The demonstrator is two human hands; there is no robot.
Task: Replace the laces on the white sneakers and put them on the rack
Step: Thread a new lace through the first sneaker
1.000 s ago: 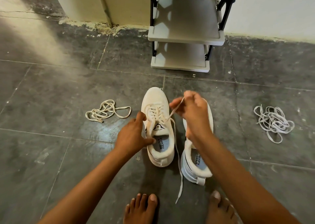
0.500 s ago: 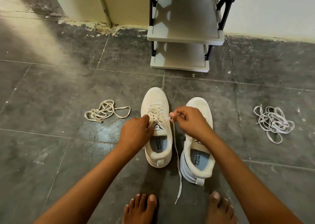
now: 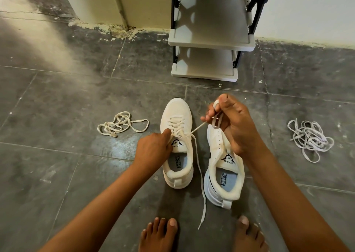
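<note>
Two white sneakers stand side by side on the floor. The left sneaker is partly laced with a cream lace whose free end trails down toward my feet. My left hand grips that sneaker at its tongue and eyelets. My right hand is raised over the right sneaker and pinches the lace's other end, looped round its fingers and drawn taut from the left shoe. The right sneaker shows bare eyelets with no lace. The grey shoe rack stands against the wall ahead.
A cream lace bundle lies on the floor left of the shoes. A paler tangle of laces lies to the right. My bare feet are at the bottom edge. Grey floor tiles surround everything.
My right hand has lifted up and to the right, pulling the lace taut from the left sneaker. My left hand has stayed on that sneaker, shifting slightly along the eyelets.
</note>
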